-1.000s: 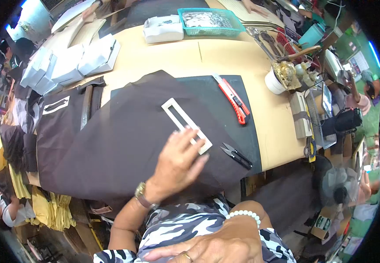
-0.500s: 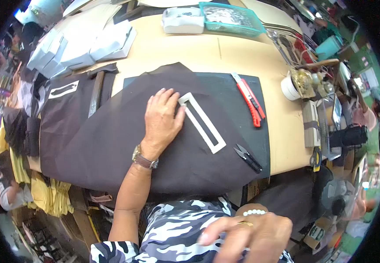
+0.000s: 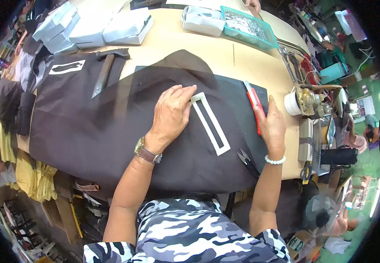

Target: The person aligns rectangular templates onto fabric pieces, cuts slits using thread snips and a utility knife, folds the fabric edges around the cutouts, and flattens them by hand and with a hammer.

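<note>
Dark brown fabric [image 3: 111, 131] is spread over the table and partly covers a dark green cutting mat [image 3: 238, 92]. On it lies a white rectangular frame [image 3: 212, 125] with a long slot. My left hand [image 3: 171, 111], with a watch on the wrist, rests on the fabric at the frame's upper left corner, fingers together and nothing visible in them. My right hand [image 3: 272, 122], with a beaded bracelet, is over the handle of a red utility knife [image 3: 253, 98], thumb and fingers apart. Black thread snips [image 3: 248, 163] lie just left of that wrist.
A hammer [image 3: 103, 75] lies on fabric with another white frame [image 3: 67, 67] at left. White boxes [image 3: 126, 28], a small box [image 3: 203, 21] and a teal basket [image 3: 271, 39] stand at the back. A white pot [image 3: 292, 104] stands right. Another person's hand [image 3: 253, 4] shows at the top.
My right hand has moved from near my body up to the red knife. My left hand has gone from the frame's lower end to its upper left corner. The camera view has shifted.
</note>
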The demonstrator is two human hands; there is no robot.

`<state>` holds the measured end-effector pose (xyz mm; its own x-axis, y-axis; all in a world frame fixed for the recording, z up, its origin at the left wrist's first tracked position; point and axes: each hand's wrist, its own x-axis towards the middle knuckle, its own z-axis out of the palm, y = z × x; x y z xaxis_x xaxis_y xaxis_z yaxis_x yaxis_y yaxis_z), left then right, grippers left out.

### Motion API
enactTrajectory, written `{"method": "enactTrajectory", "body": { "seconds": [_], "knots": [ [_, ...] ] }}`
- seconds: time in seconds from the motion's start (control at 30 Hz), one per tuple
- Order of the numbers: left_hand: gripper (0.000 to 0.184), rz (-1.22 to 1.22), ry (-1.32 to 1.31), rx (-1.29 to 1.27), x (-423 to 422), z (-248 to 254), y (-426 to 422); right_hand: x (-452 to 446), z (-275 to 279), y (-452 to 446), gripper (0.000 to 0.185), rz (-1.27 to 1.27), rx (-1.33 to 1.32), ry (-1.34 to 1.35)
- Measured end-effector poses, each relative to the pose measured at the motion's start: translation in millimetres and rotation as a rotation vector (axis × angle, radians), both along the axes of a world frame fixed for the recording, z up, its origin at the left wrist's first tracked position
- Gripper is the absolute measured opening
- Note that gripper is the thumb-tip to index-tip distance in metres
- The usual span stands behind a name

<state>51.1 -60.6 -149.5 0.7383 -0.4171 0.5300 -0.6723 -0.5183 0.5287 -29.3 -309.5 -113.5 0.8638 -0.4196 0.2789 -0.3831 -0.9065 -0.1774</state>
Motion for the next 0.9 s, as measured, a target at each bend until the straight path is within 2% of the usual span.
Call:
{"method": "enactTrajectory", "body": {
  "seconds": [0.03,0.13,0.23,0.33,0.4,0.47,0.53,0.9],
  "knots": [
    [0.038,-0.004,0.013,-0.006,0.4,1.8,0.8,-1.9,1.0,1.1,0.057,-0.014,0.043,0.153],
    [0.052,-0.059,0.101,0.006,2.1,-1.2,4.2,-4.6,-14.4,-0.9,0.053,0.051,-0.006,-0.005],
    [0.065,-0.102,0.204,0.062,2.3,-1.9,3.6,-4.5,-11.6,-6.5,0.049,0.195,0.127,-0.144],
    [0.079,-0.103,0.282,0.151,-1.3,1.1,4.5,-14.5,40.9,42.5,0.046,0.047,0.772,0.044],
    [0.086,-0.106,0.289,0.182,-0.4,-0.4,4.5,-25.2,30.1,58.1,0.045,0.285,0.716,-0.059],
    [0.087,-0.105,0.276,0.195,-1.0,-0.9,3.6,-27.9,8.0,68.1,0.051,0.494,0.505,-0.167],
    [0.088,-0.098,0.249,0.212,-1.0,-2.2,4.6,-32.9,4.1,81.0,0.054,0.468,0.447,-0.049],
    [0.083,-0.083,0.149,0.316,-5.4,-2.5,6.2,-33.1,-8.0,89.7,0.049,0.499,0.417,-0.041]
  ]
}}
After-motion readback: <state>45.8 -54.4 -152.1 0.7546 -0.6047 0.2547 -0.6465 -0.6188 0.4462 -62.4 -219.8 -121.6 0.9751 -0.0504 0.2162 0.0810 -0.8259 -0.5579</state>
